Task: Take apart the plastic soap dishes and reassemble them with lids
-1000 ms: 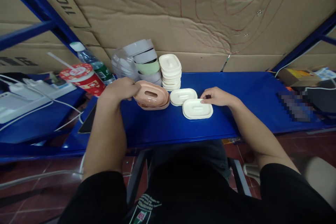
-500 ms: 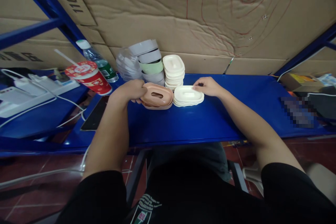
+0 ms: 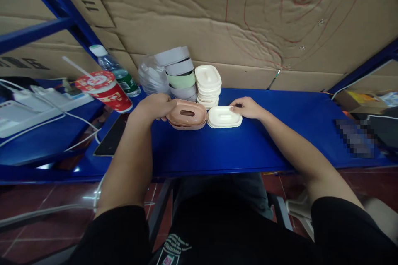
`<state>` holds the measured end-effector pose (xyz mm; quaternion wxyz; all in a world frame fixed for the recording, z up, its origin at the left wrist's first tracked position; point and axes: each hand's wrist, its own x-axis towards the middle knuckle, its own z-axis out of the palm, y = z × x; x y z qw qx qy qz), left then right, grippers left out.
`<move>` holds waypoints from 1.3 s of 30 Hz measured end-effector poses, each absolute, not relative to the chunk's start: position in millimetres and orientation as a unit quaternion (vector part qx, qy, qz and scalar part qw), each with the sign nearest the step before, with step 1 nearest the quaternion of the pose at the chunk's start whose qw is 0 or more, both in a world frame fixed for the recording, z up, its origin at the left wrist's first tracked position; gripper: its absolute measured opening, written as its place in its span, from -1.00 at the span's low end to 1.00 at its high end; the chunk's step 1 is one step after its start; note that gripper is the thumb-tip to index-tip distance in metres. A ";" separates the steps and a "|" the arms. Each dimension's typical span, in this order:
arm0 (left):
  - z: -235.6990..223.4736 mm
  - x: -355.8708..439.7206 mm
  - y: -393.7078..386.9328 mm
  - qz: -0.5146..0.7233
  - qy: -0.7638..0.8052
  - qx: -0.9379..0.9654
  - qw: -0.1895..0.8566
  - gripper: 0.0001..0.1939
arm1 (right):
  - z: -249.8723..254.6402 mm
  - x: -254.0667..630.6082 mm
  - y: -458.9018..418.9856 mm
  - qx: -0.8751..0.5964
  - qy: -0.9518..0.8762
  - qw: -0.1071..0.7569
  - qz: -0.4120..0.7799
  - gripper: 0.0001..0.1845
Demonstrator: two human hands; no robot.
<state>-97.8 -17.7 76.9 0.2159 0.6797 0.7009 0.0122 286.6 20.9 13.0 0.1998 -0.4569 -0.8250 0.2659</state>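
Note:
My left hand (image 3: pixel 157 106) is closed on the left edge of a pinkish-brown oval dish (image 3: pixel 199 119) with a slot in its middle. Another dish of the same colour shows beneath it. To the right, almost touching, lies a low pile of cream lids (image 3: pixel 224 121), rounded oblongs with a raised ridge. The thumb and fingers of my right hand (image 3: pixel 247 108) pinch the far right corner of the top lid. Behind them stands a taller stack of cream lids (image 3: pixel 209 75). Left of that stack are nested grey and green bowl-like pieces (image 3: pixel 181 80).
Clear plastic packaging (image 3: pixel 151 75) sits by the grey pieces. Further left are a red cup with a straw (image 3: pixel 116 95), a water bottle (image 3: pixel 126 83), a dark flat panel (image 3: pixel 109 138) and a white power strip (image 3: pixel 74 102). Cardboard (image 3: pixel 186 8) walls the back of the blue table (image 3: pixel 217 153).
The low cream pile under my right hand looks thinner than before. My left hand keeps its hold on the pinkish-brown dish. The whole view has shifted slightly.

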 end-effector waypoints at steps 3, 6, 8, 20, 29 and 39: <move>82.1 -92.8 -23.3 0.008 0.714 0.689 0.123 -0.50 | 8.6 285.9 19.6 -0.470 -0.813 0.221 0.263 -0.65; 86.3 -87.1 -30.2 0.017 0.721 0.689 0.068 -0.38 | 3.6 283.9 18.6 -0.495 -0.793 0.238 0.264 -0.71; 87.9 -83.9 -34.1 0.023 0.725 0.687 0.055 -0.36 | 1.1 282.5 18.1 -0.508 -0.782 0.243 0.268 -0.74; 69.8 -47.5 -46.2 0.250 0.572 0.776 -0.084 -0.58 | -10.2 273.7 5.9 -0.560 -0.739 0.304 0.220 -0.46; 17.0 7.3 -52.9 0.181 0.351 0.918 -0.042 -0.46 | -15.4 284.6 8.6 -0.521 -0.770 0.304 0.208 -0.10; 17.8 -3.6 -44.6 0.128 0.397 0.907 -0.061 -0.45 | -10.7 287.5 7.5 -0.469 -0.818 0.271 0.192 -0.06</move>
